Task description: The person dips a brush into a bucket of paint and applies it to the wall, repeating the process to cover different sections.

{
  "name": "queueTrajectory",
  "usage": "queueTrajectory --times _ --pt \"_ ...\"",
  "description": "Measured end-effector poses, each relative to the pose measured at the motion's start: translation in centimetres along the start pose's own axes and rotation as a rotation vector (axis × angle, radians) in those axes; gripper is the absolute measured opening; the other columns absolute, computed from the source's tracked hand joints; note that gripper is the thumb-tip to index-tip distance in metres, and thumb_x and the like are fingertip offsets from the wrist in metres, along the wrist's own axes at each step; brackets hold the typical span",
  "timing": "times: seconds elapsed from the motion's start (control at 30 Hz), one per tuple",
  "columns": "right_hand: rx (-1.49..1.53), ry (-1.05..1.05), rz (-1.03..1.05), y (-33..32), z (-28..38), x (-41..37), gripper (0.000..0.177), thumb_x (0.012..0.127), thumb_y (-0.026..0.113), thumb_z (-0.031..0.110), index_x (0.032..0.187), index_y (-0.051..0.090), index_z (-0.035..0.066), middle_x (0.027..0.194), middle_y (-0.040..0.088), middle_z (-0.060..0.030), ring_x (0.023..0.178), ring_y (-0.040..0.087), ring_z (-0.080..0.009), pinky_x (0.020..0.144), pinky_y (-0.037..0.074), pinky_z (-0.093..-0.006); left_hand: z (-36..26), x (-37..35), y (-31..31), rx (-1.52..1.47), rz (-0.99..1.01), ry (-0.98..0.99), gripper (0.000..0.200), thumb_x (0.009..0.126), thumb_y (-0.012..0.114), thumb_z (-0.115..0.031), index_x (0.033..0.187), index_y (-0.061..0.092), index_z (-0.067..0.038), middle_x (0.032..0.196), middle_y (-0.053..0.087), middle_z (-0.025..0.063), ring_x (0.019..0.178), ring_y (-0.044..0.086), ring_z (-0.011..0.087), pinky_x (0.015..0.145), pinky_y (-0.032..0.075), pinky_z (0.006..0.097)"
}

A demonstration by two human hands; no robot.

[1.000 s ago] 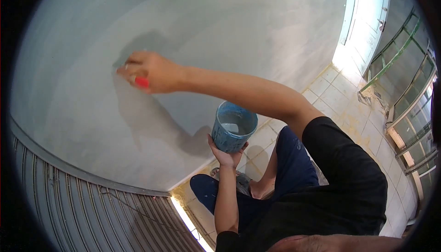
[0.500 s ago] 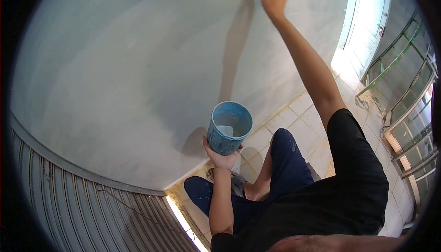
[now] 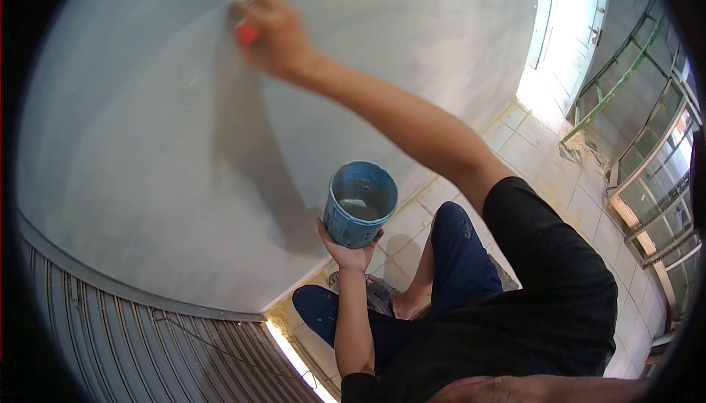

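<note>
Two hands were in view, both occupied. Right hand (image 3: pixel 283 39) was up at the wall (image 3: pixel 132 131), fingers curled round a red-ended tool (image 3: pixel 246 33). Motion blur there; exact finger placement and tool type couldn't be told. Left hand (image 3: pixel 350 257) was palm-up under the bucket (image 3: pixel 357 230), thumb and fingers spread round its lower side, taking the weight.

Change: right hand had swung back across from the upper right of the view, ending high on the left part of the wall. Bucket barely shifted, mouth up, in front of the torso. My read: the tool's contact area had moved over while the left hand acted as a steady carrier. Whether the tool was touching the wall at that instant, couldn't confirm; blur again.

Bucket location: between the wall and the raised knees, well apart from the tool. Grey, wet-looking contents (image 3: pixel 364 206) inside, below the rim, with a pale patch in them. Patch could have been glare.

Counts:
- 1 bucket, blue, streaked outside
- 1 tool
- 2 knees in navy legwear (image 3: pixel 463 256), bent, one either side of the left forearm
- 1 door (image 3: pixel 570 43), pale, with handle
- 1 green ladder-like frame (image 3: pixel 621 83), tilted by the far wall
- 1 ribbed metal shutter (image 3: pixel 147 344), lower left
- glazed frames (image 3: pixel 654 153) at far right: more than one part, overlapping, no reliable count
- floor tiles (image 3: pixel 526 160): many, partly hidden, uncounted
</note>
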State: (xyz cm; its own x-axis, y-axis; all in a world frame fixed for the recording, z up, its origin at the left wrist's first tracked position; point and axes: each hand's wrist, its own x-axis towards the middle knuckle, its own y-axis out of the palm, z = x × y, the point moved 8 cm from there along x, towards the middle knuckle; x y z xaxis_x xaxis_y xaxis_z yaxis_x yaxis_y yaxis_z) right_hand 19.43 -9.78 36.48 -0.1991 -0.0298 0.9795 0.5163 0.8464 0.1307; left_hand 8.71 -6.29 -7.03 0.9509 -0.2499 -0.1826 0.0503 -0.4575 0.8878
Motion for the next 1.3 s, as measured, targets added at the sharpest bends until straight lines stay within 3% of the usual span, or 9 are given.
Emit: queueTrajectory --times 0.2,0.3,0.5,0.57,0.73,0.8,1.03,1.13,1.3 --pt "0.611 0.09 0.198 6.4 8.7 0.4 0.017 0.075 0.069 0.005 0.092 0.074 0.005 0.073 0.067 -0.0155 0.074 0.064 -0.0347 0.071 0.054 -0.0465 0.1 0.1 -0.1 -0.023 -0.03 -0.004 0.084 0.087 0.041 -0.086 0.139 0.056 -0.02 0.13 0.062 0.012 0.105 0.064 0.0355 0.074 0.056 0.0519" --pt "0.678 0.326 0.158 3.6 3.9 1.9 0.01 0.084 0.073 0.008 0.091 0.077 0.002 0.087 0.078 -0.0111 0.078 0.073 -0.0211 0.072 0.058 -0.0348 -0.1 0.1 -0.2 0.035 -0.041 0.022 0.085 0.087 0.042 -0.086 0.14 0.055 -0.02 0.133 0.061 0.0117 0.109 0.063 0.0357 0.074 0.056 0.0518" --pt "0.271 0.416 0.003 -7.2 -11.5 3.2 0.023 0.086 0.072 0.023 0.091 0.079 0.002 0.076 0.076 -0.0113 0.073 0.073 -0.0162 0.071 0.057 -0.032 0.2 0.2 -0.7 -0.056 -0.003 0.013 0.086 0.085 0.043 -0.087 0.141 0.054 -0.022 0.138 0.059 0.0117 0.115 0.061 0.0422 0.072 0.051 0.0478" --pt "0.25 0.458 -0.03 -11.0 -15.5 2.7 0.019 0.094 0.066 0.011 0.086 0.068 -0.006 0.081 0.072 -0.008 0.076 0.066 -0.0136 0.069 0.052 -0.0329 0.2 0.2 -1.1 -0.044 0.004 0.02 0.086 0.085 0.043 -0.087 0.141 0.054 -0.023 0.138 0.059 0.0115 0.116 0.06 0.0433 0.072 0.05 0.0474" --pt "-0.25 0.717 -0.159 -22.1 -26.1 -2.3 0.024 0.083 0.073 0.022 0.093 0.08 0.001 0.078 0.077 -0.0075 0.074 0.072 -0.0137 0.073 0.056 -0.0308 0.1 0.0 -0.6 -0.013 0.018 0.033 0.086 0.084 0.043 -0.087 0.141 0.053 -0.024 0.138 0.058 0.0097 0.116 0.059 0.042 0.072 0.049 0.0479" --pt "-0.419 0.703 -0.262 -25.6 -29.7 -5.4 0.026 0.083 0.073 0.021 0.096 0.079 -0.001 0.086 0.078 -0.0126 0.077 0.074 -0.0232 0.077 0.057 -0.034 0.0 -0.2 -0.2 -0.01 -0.017 0.04 0.084 0.085 0.042 -0.087 0.14 0.054 -0.025 0.136 0.059 0.0083 0.114 0.06 0.0403 0.072 0.049 0.0487" --pt "-0.475 0.485 0.045 -18.0 -21.6 -6.5 0.014 0.085 0.066 0.015 0.087 0.074 0.004 0.075 0.07 -0.0174 0.068 0.067 -0.0361 0.066 0.054 -0.042 -0.2 -0.2 0.2 -0.034 0.015 0.029 0.082 0.086 0.042 -0.085 0.139 0.055 -0.024 0.135 0.06 0.0088 0.113 0.061 0.0406 0.072 0.049 0.0494" --pt "-0.318 0.104 0.036 -11.5 -12.1 -7.3 0.023 0.081 0.07 0.001 0.103 0.074 0.006 0.084 0.071 -0.0138 0.073 0.068 -0.0307 0.069 0.056 -0.0407 -0.1 0.3 -0.3 -0.02 0.025 0.03 0.085 0.085 0.043 -0.086 0.141 0.054 -0.023 0.137 0.059 0.0113 0.113 0.061 0.0432 0.072 0.051 0.0488" --pt "0.245 0.13 0.384 -3.7 0.3 -10.0 0.034 0.077 0.069 0.001 0.111 0.071 0.006 0.094 0.07 -0.015 0.087 0.066 -0.0356 0.079 0.055 -0.0458 0.1 0.2 0.3 -0.066 0.038 0.01 0.083 0.086 0.039 -0.087 0.133 0.059 -0.022 0.126 0.065 0.0086 0.103 0.063 0.0329 0.073 0.05 0.0496"
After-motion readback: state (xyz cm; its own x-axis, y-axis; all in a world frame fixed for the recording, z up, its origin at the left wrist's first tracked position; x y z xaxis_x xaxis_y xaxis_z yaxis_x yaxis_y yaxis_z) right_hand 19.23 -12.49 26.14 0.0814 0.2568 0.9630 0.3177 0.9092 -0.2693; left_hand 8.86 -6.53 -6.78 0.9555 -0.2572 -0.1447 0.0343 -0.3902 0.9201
